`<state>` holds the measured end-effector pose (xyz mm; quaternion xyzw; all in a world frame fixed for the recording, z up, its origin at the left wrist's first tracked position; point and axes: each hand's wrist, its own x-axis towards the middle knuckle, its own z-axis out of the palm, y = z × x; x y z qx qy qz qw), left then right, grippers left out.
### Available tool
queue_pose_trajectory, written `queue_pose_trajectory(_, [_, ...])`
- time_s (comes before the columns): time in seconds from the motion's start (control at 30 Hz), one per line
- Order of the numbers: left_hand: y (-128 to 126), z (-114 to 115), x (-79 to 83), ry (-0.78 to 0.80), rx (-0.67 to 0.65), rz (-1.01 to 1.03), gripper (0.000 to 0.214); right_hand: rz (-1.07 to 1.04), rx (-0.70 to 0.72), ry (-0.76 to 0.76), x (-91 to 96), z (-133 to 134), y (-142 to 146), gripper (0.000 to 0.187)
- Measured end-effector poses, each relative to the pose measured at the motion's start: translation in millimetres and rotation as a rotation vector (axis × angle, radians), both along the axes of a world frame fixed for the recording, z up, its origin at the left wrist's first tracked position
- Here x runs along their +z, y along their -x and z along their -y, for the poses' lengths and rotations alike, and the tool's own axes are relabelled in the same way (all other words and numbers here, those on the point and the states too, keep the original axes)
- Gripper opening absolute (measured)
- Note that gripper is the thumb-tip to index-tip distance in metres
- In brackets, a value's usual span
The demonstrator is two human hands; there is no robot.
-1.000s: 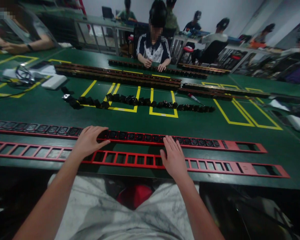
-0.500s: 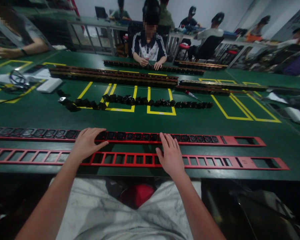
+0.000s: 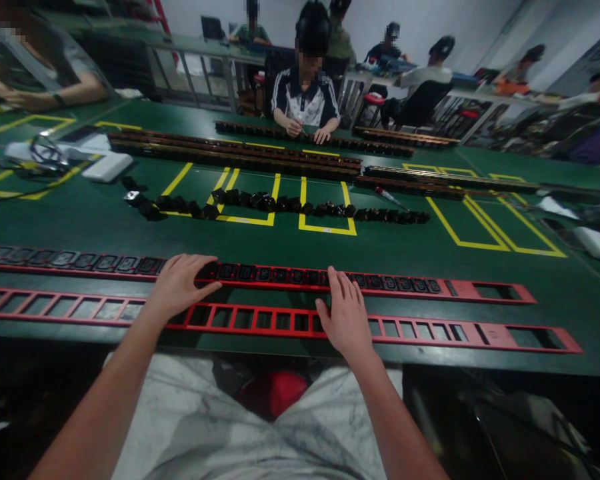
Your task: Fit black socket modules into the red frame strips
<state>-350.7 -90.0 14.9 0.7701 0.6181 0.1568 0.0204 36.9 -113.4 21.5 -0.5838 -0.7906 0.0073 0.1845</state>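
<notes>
A long red strip [image 3: 463, 289] lies across the green table, its slots filled with black power sockets [image 3: 280, 274]. My left hand [image 3: 177, 283] rests over this strip left of centre, thumb and fingers apart. Farther right, my right hand [image 3: 347, 307] reaches to the same strip, its fingertips on or just above the sockets, fingers stretched out. Neither hand is closed around anything. Nearer to me lies a second red strip [image 3: 500, 334] with open rectangular slots. Both forearms pass over it, hiding parts of it.
Loose black sockets [image 3: 290, 205] form a ragged row beyond the strips, with a screwdriver [image 3: 387, 196] behind. Long dark strips [image 3: 230, 152] lie farther back. A co-worker [image 3: 307, 100] sits opposite. At left are a white box [image 3: 107, 167] and cables [image 3: 50, 157].
The whole view has shifted and tilted slightly, so the table's things appear a little farther right. Both hands keep nearly the same place over the socket-filled strip.
</notes>
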Motion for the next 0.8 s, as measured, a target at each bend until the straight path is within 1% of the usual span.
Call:
queue_pose_trajectory(0.17, [-0.2,0.5,0.1,-0.002,-0.004,-0.005,0.060,0.035,0.013,0.006,-1.0,-0.7,0.5,0.051])
queue_pose_trajectory(0.3, [-0.9,0.7,0.8,0.000,0.002,-0.010,0.061,0.035,0.009,0.006,-0.4,-0.6,0.0,0.053])
queue_pose_trajectory(0.47, [-1.0,0.8,0.3,-0.005,-0.006,-0.004,0.060,0.050,0.009,0.016,1.7,-0.9,-1.1,0.050])
queue_pose_trajectory(0.63, [-0.6,0.4,-0.4,-0.013,-0.011,-0.003,0.060,0.052,-0.037,0.042,-0.6,-0.9,15.4,0.053])
queue_pose_trajectory(0.73, [-1.3,0.3,0.2,-0.007,0.004,-0.002,0.060,0.035,-0.010,0.044,-3.3,-0.3,27.9,0.055])
queue_pose_trajectory(0.8, [-2.1,0.2,0.6,-0.003,0.009,-0.004,0.059,0.017,0.001,0.039,-4.1,0.1,31.4,0.056])
